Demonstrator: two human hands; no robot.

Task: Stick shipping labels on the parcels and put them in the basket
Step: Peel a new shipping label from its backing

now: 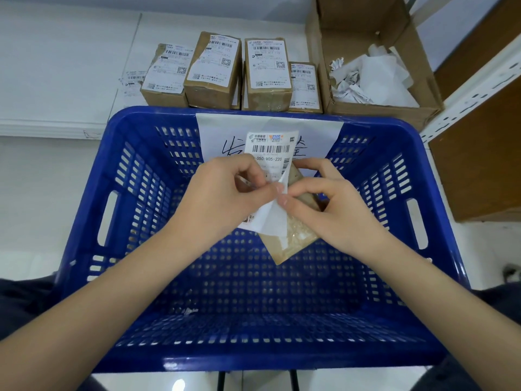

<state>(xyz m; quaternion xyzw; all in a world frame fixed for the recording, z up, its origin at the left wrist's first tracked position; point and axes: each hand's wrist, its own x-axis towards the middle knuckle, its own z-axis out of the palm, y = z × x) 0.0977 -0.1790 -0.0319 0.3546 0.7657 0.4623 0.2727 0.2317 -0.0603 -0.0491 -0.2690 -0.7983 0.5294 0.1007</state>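
Left hand [225, 193] pinches label [270, 153] at its peeling edge, above the blue basket [84, 193]. White backing [270, 221] hangs below the fingers. Right hand [329, 201] grips a brown parcel [293, 241], held just behind the label, over the basket interior. Four labelled boxes [214, 71] beyond the basket; carton [394, 108] of paper scraps far right.

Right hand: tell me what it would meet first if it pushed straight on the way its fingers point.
Probably the left hand: the right hand points left across the shipping label, and their fingertips nearly touch at its peeling backing; depth is unclear.
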